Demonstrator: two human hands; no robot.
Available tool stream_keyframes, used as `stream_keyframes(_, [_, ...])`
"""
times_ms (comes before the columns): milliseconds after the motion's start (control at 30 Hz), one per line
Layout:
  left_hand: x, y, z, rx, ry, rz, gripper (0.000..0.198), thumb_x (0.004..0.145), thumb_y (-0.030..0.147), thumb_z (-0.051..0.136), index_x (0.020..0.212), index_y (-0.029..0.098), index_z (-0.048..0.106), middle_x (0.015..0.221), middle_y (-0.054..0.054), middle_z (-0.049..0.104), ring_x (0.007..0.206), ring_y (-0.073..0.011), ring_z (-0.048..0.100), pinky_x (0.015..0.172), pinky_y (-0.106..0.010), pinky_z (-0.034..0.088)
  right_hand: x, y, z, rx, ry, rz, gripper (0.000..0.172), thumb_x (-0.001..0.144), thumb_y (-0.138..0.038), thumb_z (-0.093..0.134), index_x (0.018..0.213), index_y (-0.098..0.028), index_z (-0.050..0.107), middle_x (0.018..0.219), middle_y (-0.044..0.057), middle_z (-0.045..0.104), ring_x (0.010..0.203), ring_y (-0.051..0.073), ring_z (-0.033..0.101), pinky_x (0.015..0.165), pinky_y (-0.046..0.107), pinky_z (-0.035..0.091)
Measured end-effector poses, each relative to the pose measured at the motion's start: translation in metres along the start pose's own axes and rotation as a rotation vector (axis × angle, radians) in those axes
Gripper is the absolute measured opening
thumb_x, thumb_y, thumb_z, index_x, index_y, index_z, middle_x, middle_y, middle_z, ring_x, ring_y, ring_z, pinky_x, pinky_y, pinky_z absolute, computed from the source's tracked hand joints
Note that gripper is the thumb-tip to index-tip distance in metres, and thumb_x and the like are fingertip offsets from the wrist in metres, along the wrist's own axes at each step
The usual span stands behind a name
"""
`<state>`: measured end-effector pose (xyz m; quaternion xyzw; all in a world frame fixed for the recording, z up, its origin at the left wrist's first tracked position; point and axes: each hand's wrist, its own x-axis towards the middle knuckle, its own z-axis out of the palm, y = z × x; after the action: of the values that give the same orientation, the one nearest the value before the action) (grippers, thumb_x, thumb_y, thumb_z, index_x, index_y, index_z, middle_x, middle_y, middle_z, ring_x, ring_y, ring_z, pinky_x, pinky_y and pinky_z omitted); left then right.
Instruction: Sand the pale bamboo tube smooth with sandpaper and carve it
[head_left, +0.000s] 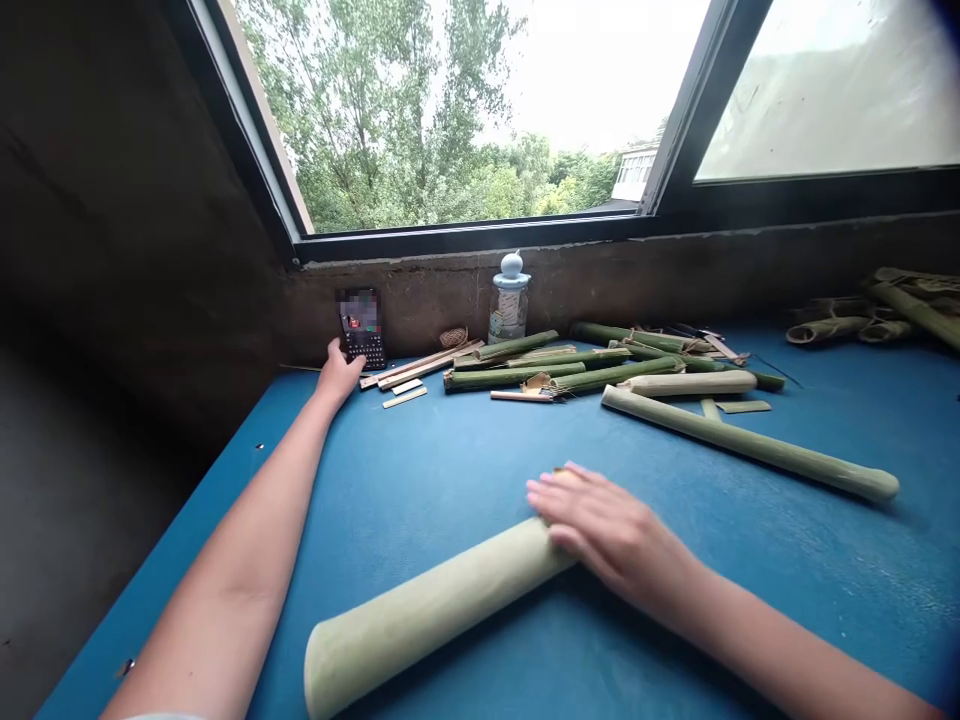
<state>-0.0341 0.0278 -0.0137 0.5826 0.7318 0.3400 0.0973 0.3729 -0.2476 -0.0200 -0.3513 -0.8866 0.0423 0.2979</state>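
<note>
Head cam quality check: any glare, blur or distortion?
Head view: the sky blows out near white and the right window pane is hazy with glare. Wide-angle distortion slants the window frame and table edge. The phone screen is pixelated. The right hand and pale bamboo tube look fairly sharp, with soft shadow beneath.

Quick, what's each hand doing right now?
Left hand: open, holding nothing, beside a black keypad phone.
Right hand: resting on a peeled bamboo tube; cannot tell if its grip is closed.
</note>
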Motion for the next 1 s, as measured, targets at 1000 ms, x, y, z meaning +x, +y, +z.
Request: stream_keyframes(1000, [0.026,-0.028,0.009,-0.281,0.001,0.027,0.044,0.071,0.021,0.06,0.113,0.011,0.068,0.112,-0.013,0.074,0.107,-0.0289,0.068,0.098,-0.036,0.049,0.01,-0.016,0.014,-0.104,0.08,0.064,0.027,0.105,-0.02,0.039,0.121,-0.016,0.06,0.115,0.011,0.072,0.113,0.026,0.063,0.107,0.049,0.045])
